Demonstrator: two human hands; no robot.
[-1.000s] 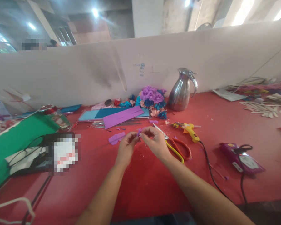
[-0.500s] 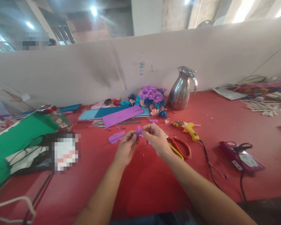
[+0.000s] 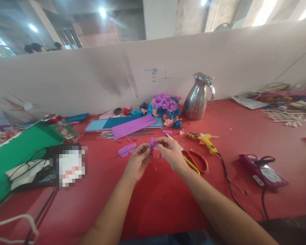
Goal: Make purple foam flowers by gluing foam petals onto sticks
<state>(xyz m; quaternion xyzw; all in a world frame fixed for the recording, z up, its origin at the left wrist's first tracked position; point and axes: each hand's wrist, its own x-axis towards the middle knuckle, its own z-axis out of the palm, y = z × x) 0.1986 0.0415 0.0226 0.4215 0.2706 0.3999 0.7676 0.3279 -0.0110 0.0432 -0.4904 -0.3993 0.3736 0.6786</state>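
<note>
A small purple paper flower (image 3: 152, 143) is pinched between my two hands above the red table. My left hand (image 3: 140, 160) grips it low from the left, with a thin wire reaching out leftward past that hand. My right hand (image 3: 171, 153) pinches its upper right side with thumb and forefinger. Purple paper pieces (image 3: 126, 149) lie just left of the hands. Scissors with red and yellow handles (image 3: 197, 161) rest beside my right hand, their blades partly hidden by it. Behind the hands lies a purple paper strip (image 3: 134, 126) across blue sheets.
A yellow glue gun (image 3: 207, 143) with a black cord lies right of the scissors. Finished paper flowers (image 3: 165, 103) and a steel jug (image 3: 196, 98) stand near the partition. A purple box (image 3: 264, 172) sits at right, a glass jar (image 3: 62, 127) and green board (image 3: 22, 156) at left.
The purple flower has turned slightly and stands more upright between my fingers. A thin wire now shows left of my left hand. Both hands stay in nearly the same place.
</note>
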